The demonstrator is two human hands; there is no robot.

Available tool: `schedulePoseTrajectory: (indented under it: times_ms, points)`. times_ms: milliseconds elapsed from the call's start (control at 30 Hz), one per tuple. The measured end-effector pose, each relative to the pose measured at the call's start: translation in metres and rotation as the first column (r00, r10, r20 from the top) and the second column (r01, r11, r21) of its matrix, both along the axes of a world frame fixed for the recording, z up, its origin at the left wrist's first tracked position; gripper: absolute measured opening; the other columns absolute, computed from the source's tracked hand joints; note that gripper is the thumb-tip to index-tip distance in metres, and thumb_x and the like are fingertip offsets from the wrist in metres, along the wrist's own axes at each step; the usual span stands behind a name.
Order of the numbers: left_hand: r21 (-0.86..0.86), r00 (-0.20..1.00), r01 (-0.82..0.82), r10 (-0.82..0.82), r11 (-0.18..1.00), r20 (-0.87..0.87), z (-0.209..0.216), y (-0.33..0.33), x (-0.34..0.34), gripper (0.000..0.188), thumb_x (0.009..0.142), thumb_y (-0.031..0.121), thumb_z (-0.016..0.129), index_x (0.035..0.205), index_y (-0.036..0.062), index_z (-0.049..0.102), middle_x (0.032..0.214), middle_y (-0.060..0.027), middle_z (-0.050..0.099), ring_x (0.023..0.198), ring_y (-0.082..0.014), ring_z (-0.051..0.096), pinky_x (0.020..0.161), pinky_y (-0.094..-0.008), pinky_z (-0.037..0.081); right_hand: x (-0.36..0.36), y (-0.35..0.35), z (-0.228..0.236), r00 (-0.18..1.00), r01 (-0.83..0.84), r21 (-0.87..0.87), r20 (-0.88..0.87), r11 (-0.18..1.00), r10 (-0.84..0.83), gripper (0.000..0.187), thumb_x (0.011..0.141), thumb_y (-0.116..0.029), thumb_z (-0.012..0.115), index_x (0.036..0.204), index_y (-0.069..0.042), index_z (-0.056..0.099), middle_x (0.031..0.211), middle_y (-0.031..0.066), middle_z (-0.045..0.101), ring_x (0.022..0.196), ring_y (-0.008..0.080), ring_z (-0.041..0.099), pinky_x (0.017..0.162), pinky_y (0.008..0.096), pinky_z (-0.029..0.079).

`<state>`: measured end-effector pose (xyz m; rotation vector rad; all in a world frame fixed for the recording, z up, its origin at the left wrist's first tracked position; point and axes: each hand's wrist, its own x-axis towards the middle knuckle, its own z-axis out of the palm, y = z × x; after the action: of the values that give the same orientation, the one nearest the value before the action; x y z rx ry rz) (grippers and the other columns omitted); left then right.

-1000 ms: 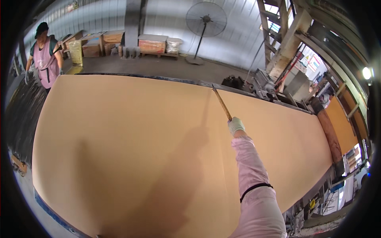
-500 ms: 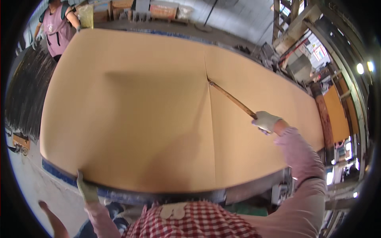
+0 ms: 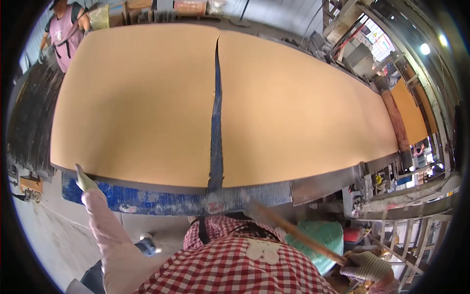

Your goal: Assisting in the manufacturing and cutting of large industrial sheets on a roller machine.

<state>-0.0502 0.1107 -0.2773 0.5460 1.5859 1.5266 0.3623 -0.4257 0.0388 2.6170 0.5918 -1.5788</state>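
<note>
A large tan sheet lies parted in two, a left piece (image 3: 132, 108) and a right piece (image 3: 298, 108). Worn blue tabletop (image 3: 216, 147) shows in the narrow gap, which tapers toward the far edge. My gloved left hand (image 3: 86, 181) is at the left piece's near edge, gripping it with the thumb on top; the other fingers are partly hidden. Low at the right, my gloved right hand (image 3: 368, 266) is closed around a long wooden-handled cutter (image 3: 298, 234). The cutter slants across in front of the table, its far end blurred and off the sheet.
A person in a pink apron (image 3: 66, 34) stands at the far left by a dark slatted surface (image 3: 34, 115). A green wrapped bundle (image 3: 318, 240) sits below the table's near side. Metal framework (image 3: 416, 230) and a reddish roller (image 3: 394, 120) stand at the right.
The cutter has left the sheet and swung down toward me with my right hand. The thin cut line has opened into a gap. My left hand has shifted left and away from me.
</note>
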Motion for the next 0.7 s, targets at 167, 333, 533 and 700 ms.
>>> schedulePoseTrajectory:
  times_ms: [167, 333, 533, 700]
  points:
    - [0.022, 0.902, 0.323, -0.314, 0.946, 0.295, -0.061, -0.19, 0.158, 0.063, 0.079, 0.046, 0.06, 0.122, 0.0017, 0.044, 0.116, -0.0187, 0.051, 0.105, -0.0313, 0.049, 0.09, -0.0411, 0.041, 0.05, 0.014, -0.067, 0.919, 0.31, 0.545, 0.04, 0.779, -0.393, 0.014, 0.077, -0.008, 0.064, 0.079, -0.003, 0.051, 0.051, -0.0004, 0.047, 0.037, 0.0063, 0.042, 0.035, 0.022, 0.033]
    - [-0.008, 0.328, 0.521, -0.191, 0.854, 0.925, -0.099, -0.249, 0.326, 0.043, 0.079, 0.029, 0.066, 0.115, 0.0113, 0.052, 0.112, -0.0058, 0.055, 0.103, -0.0244, 0.05, 0.09, -0.0407, 0.043, 0.137, 0.016, -0.125, 0.902, 0.401, 0.659, -0.162, 0.636, -0.401, 0.012, 0.078, -0.011, 0.063, 0.08, -0.002, 0.056, 0.056, 0.0006, 0.05, 0.042, 0.008, 0.044, 0.038, 0.0224, 0.036]
    - [0.516, 0.906, 0.385, -0.206, 0.765, -0.37, 0.001, -0.164, 0.305, 0.041, 0.083, 0.011, 0.063, 0.117, 0.0004, 0.043, 0.108, -0.0071, 0.053, 0.096, -0.0146, 0.049, 0.084, -0.0281, 0.044, 0.261, -0.035, -0.174, 0.96, 0.262, 0.715, -0.127, 0.648, -0.248, 0.015, 0.08, -0.013, 0.061, 0.087, 0.0, 0.056, 0.057, -0.0007, 0.05, 0.046, 0.0048, 0.045, 0.04, 0.0213, 0.038]
    - [0.337, 0.934, 0.353, -0.308, 0.873, -0.182, 0.15, -0.164, 0.231, 0.042, 0.087, 0.028, 0.057, 0.116, -0.0025, 0.051, 0.103, -0.0086, 0.058, 0.084, -0.015, 0.058, 0.076, -0.0276, 0.049, 0.31, -0.057, -0.221, 0.901, 0.423, 0.757, -0.295, 0.498, -0.317, 0.021, 0.084, -0.016, 0.061, 0.1, -0.005, 0.057, 0.064, -0.0021, 0.053, 0.044, 0.0045, 0.042, 0.036, 0.0206, 0.035]
